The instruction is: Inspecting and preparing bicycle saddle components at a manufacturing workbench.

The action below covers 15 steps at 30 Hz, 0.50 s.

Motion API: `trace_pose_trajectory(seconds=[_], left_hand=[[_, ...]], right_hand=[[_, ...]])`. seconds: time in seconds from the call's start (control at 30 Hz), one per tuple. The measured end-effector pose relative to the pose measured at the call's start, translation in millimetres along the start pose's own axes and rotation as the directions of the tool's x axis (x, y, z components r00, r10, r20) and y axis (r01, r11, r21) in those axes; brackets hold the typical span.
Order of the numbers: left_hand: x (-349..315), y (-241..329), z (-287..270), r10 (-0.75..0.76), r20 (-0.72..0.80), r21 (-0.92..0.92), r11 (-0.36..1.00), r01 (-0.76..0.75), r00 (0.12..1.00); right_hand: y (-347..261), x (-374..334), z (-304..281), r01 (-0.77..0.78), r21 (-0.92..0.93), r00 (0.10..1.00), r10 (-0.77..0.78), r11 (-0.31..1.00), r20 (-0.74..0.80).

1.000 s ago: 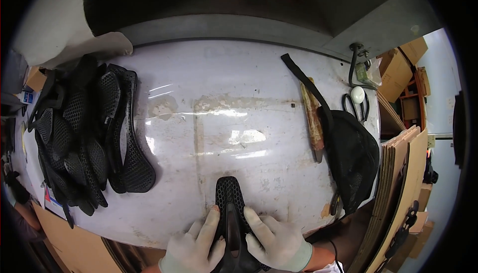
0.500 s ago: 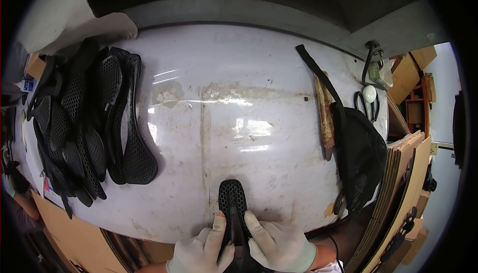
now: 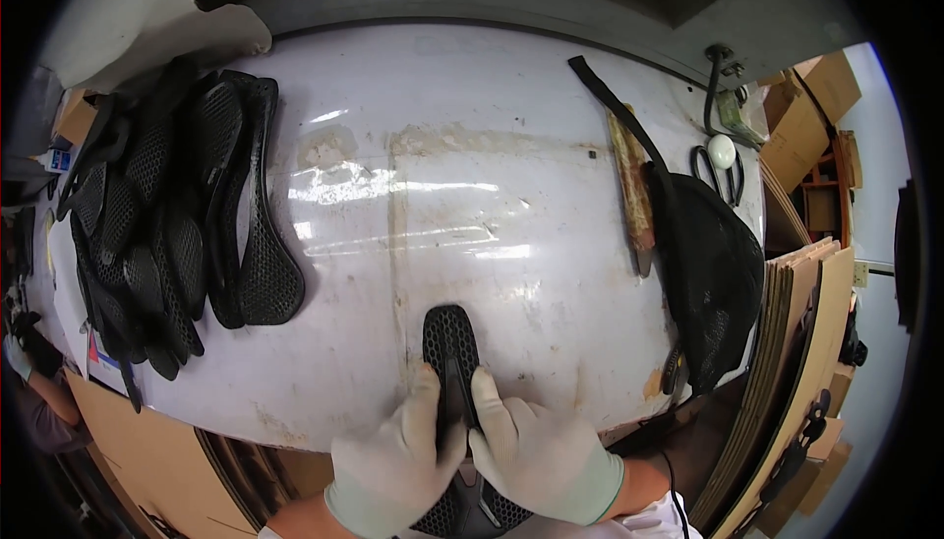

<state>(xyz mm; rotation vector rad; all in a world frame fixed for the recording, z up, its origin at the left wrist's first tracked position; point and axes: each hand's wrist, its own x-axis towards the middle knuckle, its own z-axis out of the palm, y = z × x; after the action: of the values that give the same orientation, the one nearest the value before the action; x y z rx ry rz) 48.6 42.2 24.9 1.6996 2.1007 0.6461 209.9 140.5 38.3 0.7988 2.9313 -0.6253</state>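
A black bicycle saddle (image 3: 454, 337) with a honeycomb surface and a long central slot lies at the near edge of the table, its narrow nose pointing away from me. Along its left side my gloved left hand (image 3: 398, 465) grips it, thumb or finger pressed to the edge. My gloved right hand (image 3: 546, 460) closes on the opposite side. Both fingertips meet the saddle just behind the nose. Its wide rear end shows partly below my hands, and the rest is hidden by them.
Black honeycomb saddle covers (image 3: 147, 234) are heaped at the left. On the right lie a tape-wrapped tool (image 3: 630, 190) and a black mesh piece (image 3: 716, 283) with a strap. Cardboard sheets (image 3: 787, 342) stand beyond the right edge. Another person's arm (image 3: 54, 396) shows far left.
The whole view has shifted, with the table things now higher in the picture. Both hands and the saddle sit slightly higher too, and more of the saddle's rear shows. The grip stays near the nose.
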Motion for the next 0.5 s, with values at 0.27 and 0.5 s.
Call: trace_pose_trajectory(seconds=[0.27,0.5], left_hand=[[13,3,-2,-0.074,0.173,0.068,0.996,0.063,0.982],[9,7,1,-0.147,0.111,0.070,0.988,0.140,0.983]], right_hand=[[8,-3,4,0.055,0.074,0.995,-0.048,0.996,-0.092],[16,-17,3,0.076,0.341,0.995,-0.050,0.937,-0.085]])
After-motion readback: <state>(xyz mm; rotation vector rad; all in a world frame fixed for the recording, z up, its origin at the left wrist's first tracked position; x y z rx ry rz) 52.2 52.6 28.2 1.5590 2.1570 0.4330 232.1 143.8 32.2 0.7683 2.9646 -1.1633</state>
